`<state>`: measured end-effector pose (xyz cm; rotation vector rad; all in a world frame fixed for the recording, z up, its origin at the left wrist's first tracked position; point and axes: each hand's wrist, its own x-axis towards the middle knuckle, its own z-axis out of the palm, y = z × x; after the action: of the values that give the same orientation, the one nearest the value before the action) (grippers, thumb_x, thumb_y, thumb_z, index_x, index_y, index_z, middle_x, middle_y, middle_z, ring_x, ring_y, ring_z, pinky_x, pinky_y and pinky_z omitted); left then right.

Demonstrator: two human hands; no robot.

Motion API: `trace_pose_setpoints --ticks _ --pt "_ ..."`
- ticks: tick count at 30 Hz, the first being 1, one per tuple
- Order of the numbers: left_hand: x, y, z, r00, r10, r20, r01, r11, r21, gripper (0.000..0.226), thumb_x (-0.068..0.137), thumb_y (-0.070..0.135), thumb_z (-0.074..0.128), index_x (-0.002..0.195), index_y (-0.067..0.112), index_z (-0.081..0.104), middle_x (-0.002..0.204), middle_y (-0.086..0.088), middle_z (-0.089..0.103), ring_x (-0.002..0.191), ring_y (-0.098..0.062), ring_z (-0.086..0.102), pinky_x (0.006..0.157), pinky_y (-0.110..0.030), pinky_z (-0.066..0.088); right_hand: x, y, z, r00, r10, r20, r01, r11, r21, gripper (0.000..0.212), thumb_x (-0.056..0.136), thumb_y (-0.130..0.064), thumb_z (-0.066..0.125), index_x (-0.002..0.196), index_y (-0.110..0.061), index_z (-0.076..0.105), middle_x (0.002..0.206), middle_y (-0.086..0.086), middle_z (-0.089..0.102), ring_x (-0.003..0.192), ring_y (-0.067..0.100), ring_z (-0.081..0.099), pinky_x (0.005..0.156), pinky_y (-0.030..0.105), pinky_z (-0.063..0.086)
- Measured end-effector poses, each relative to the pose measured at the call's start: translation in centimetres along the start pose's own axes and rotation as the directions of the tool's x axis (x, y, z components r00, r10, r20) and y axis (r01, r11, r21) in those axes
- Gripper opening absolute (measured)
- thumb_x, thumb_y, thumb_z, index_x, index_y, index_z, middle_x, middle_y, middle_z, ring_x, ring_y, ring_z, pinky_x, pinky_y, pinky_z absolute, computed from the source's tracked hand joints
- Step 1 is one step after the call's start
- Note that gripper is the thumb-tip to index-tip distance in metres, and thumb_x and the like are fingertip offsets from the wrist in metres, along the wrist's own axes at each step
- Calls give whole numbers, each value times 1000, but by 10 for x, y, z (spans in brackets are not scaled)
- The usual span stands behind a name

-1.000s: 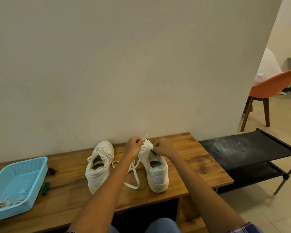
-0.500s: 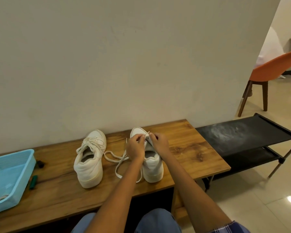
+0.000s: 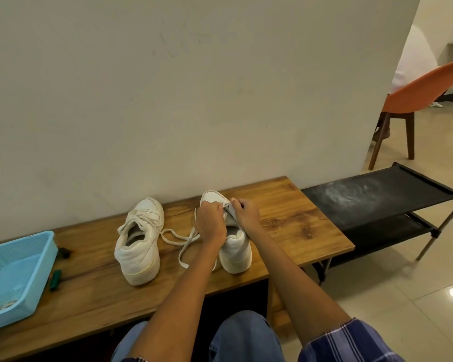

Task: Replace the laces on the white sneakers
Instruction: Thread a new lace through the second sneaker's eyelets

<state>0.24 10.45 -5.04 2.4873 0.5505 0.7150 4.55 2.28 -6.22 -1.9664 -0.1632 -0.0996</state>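
head view: both hands pinch lace (image 3: pixel 186 241) at right sneaker (image 3: pixel 234 246).

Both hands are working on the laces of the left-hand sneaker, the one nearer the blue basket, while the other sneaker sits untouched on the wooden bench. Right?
Not quite. In the head view the left hand and right hand work at the right-hand sneaker, the one farther from the blue basket. The left-hand sneaker sits untouched on the wooden bench.
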Motion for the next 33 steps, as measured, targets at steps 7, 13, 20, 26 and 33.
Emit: trace_pose_setpoints --ticks 7,13,20,26,33 --pt "1 3 -4 996 72 53 -77 991 106 27 97 15 42 84 6 65 90 -7 60 73 -13 46 58 -26 32 2 3 2 1000 -9 6 9 1000 -16 43 96 -24 47 54 -18 42 52 -4 39 53 9 33 55 28 27" --pt "2 4 -1 986 130 107 -144 981 131 27 96 13 43 80 8 65 88 -9 62 72 -13 46 55 -24 29 -1 1 0 999 -7 -33 5 999 -51 45 97 -22 48 52 -21 39 52 -5 38 51 7 32 51 25 25" --pt "-1 10 -4 990 69 119 -90 980 176 26 99 13 36 99 7 62 106 -9 61 96 -21 58 71 -27 42 -2 -2 -1 1000 -24 -19 22 995 -99 36 97 -23 48 61 -14 50 55 -6 41 54 8 36 51 22 26" --pt "-2 9 -8 989 85 125 -105 980 168 28 100 16 36 98 7 62 103 -8 60 92 -18 57 64 -23 34 -6 -3 -2 999 -33 -2 33 998 -55 32 95 -23 50 65 -15 55 59 -4 49 58 10 42 55 24 32" --pt "-1 7 -3 991 26 129 -29 999 20 31 100 21 40 91 6 65 94 -10 64 76 -11 47 61 -22 34 -13 -10 -6 988 150 30 -151 937 316 43 95 -40 49 59 -15 53 61 1 50 61 12 48 59 26 41"
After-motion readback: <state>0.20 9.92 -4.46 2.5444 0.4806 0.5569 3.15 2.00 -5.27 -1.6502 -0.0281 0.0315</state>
